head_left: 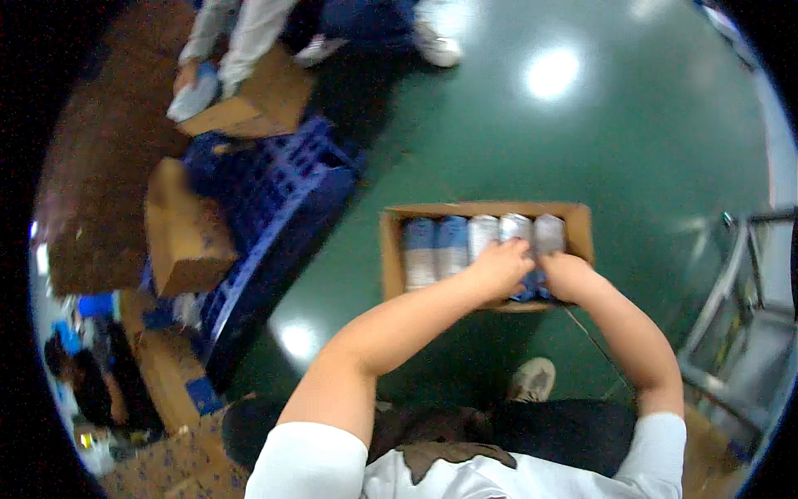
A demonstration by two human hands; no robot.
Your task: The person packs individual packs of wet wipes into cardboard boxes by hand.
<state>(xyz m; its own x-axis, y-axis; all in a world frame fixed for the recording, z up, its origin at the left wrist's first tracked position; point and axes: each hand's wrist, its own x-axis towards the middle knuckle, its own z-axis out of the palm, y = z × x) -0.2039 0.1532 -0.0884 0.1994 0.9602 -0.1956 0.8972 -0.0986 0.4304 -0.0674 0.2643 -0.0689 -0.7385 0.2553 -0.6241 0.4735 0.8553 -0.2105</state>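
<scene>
An open cardboard box [486,208] sits on the green floor in front of me, with a row of several silver-and-blue packets standing side by side in it. The left packets [420,245] show blue at their far end, and the right ones show blue at their near end. My left hand [503,268] lies over the packet second from the right [515,226], its fingers apart on top. Closed at the rightmost packet [549,233] is my right hand [567,276], its fingertips bunched against the near part and partly hidden inside the box.
At the left, a blue plastic pallet [283,216] bears an open cardboard carton [193,237]. Beyond it another person's hand [187,76] holds a packet near a second carton [278,87]. A metal frame [719,308] stands at the right. My shoe [534,378] is near the box.
</scene>
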